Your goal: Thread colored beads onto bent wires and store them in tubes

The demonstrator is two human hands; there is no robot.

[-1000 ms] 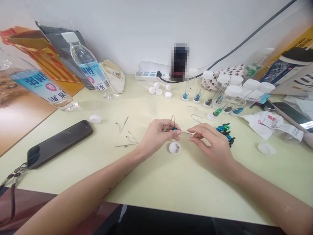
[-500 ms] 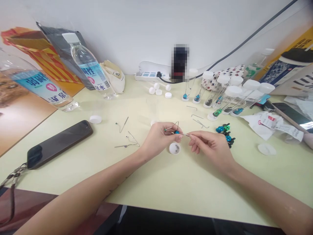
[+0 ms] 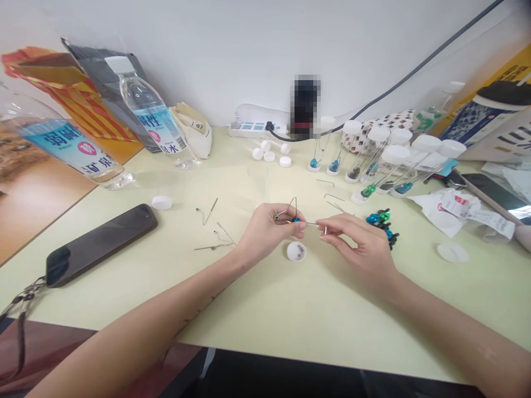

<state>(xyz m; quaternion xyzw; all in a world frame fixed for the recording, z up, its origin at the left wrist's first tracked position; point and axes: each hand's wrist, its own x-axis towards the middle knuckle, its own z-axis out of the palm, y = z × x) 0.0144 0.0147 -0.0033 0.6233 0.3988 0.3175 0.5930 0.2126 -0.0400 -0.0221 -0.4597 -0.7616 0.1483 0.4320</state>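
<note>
Between the thumb and fingers of my left hand (image 3: 271,226) is a small blue fitting (image 3: 296,220) with a bent metal wire (image 3: 295,202) rising from it. My right hand (image 3: 359,237) pinches a thin hex key (image 3: 310,223); its straight end reaches the blue fitting, and its short bent end shows by my right fingertips. Whether the tip sits inside the fitting is hidden by my left fingers. Just below my hands lies a white cap (image 3: 296,251) with tiny dark parts in it. Several more hex keys (image 3: 334,197) lie beyond my right hand.
Bent wires (image 3: 213,247) lie left of my hands. Blue, green and black fittings (image 3: 384,221) are piled at right, behind which stand several capped clear tubes (image 3: 369,188). A phone (image 3: 102,243), water bottles (image 3: 155,119), white caps (image 3: 269,156) and a power strip (image 3: 253,129) surround the work area.
My right fingers have shifted their grip on the hex key, now more extended, with its bent end showing. The blue fitting and my left hand have moved slightly left.
</note>
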